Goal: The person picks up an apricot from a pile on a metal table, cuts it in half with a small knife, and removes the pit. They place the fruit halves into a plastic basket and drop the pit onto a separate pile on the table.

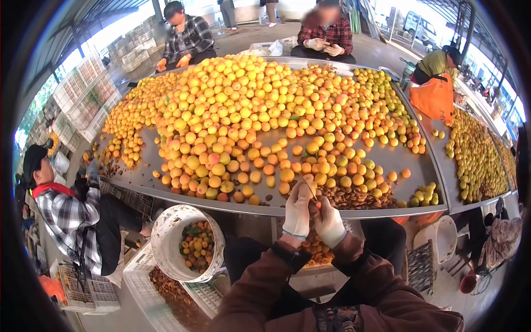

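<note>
Both my hands wear white gloves and meet at the near edge of a metal table (pixel 412 166) heaped with orange-yellow fruit (pixel 238 94). My left hand (pixel 298 210) is closed around a fruit (pixel 307 179), whose top shows above the fingers. My right hand (pixel 328 221) is closed on a thin knife (pixel 308 187) with a reddish handle end, its blade slanting up against the fruit. Just right of my hands lies a pile of brown pits (pixel 354 199). Below them, between my legs, is a container of orange fruit pieces (pixel 316 252).
A white bucket (pixel 160 235) of fruit stands lower left, over a crate (pixel 135 265) of brown pits. Co-workers sit at left (pixel 66 210), far left (pixel 185 36), far side (pixel 327 33) and right (pixel 437 63). Another bucket (pixel 445 238) stands lower right.
</note>
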A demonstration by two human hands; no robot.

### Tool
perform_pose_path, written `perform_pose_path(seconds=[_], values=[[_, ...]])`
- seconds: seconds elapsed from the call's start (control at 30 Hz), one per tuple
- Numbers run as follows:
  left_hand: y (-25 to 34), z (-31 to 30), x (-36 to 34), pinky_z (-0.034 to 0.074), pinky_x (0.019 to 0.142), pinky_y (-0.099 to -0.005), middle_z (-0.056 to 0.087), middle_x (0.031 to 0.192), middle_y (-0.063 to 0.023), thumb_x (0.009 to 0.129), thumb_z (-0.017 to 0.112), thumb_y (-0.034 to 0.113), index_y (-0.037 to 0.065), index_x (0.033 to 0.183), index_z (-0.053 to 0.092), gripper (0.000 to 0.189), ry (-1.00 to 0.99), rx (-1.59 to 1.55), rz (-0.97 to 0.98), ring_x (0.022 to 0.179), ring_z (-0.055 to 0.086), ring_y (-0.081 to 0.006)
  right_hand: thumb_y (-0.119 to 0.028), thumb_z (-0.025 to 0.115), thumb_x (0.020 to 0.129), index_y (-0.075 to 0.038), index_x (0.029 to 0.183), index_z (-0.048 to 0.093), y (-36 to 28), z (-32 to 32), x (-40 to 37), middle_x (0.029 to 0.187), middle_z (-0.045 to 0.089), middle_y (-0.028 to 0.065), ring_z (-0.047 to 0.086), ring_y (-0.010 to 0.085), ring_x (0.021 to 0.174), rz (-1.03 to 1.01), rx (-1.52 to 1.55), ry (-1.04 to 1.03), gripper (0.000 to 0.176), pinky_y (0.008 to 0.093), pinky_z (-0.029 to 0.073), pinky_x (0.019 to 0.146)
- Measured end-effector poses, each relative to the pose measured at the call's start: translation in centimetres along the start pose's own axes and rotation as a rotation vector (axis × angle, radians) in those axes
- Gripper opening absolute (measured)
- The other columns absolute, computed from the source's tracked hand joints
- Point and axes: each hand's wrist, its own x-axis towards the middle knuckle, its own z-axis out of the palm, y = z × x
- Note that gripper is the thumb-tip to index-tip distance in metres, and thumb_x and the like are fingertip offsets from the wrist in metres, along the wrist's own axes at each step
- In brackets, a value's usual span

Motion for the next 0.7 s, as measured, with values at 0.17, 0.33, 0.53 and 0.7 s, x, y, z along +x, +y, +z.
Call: perform_pose_path(seconds=[0.17,0.33,0.53,0.7], values=[[2.8,0.7,-1.1,0.047,0.079,-0.0235,0.064,0.109,-0.0068,0.096,0.059,0.025,0.001,0.127,0.048,0.041,-0.077,0.540,0.344,0.094,0.058,-0.0112,-0.018,0.049,0.096,0.001,0.121,0.049,0.9,1.1,0.7,0.086,0.063,0.0258,0.065,0.0419,0.084,-0.192,0.304,0.082,0.032,0.0393,0.051,0.069],[1.5,0.0,-0.7,0.046,0.070,-0.0231,0.065,0.089,-0.0016,0.097,0.056,0.029,0.003,0.112,0.055,0.030,-0.041,0.128,0.133,0.078,0.055,-0.0082,-0.018,0.054,0.091,-0.006,0.122,0.045,-0.9,1.0,1.1,0.081,0.063,0.0210,0.062,0.0441,0.076,-0.035,0.000,-0.004,0.034,0.0459,0.050,0.063],[-0.2,-1.2,0.2,0.043,0.082,-0.0251,0.064,0.102,-0.0038,0.096,0.052,0.047,0.004,0.107,0.059,0.045,-0.119,-0.158,-0.064,0.091,0.055,-0.0114,-0.035,0.055,0.092,-0.007,0.109,0.045,-0.2,1.5,1.1,0.078,0.064,0.0222,0.061,0.0456,0.075,0.037,-0.120,0.006,0.034,0.0522,0.048,0.064],[-0.9,-0.5,0.4,0.045,0.073,-0.0250,0.062,0.092,-0.0014,0.095,0.051,0.050,0.007,0.101,0.060,0.044,-0.099,-0.304,-0.056,0.083,0.056,-0.0119,-0.033,0.054,0.092,-0.001,0.112,0.043,0.3,1.2,1.0,0.076,0.064,0.0238,0.061,0.0459,0.074,0.068,-0.143,-0.041,0.040,0.0525,0.048,0.062]])
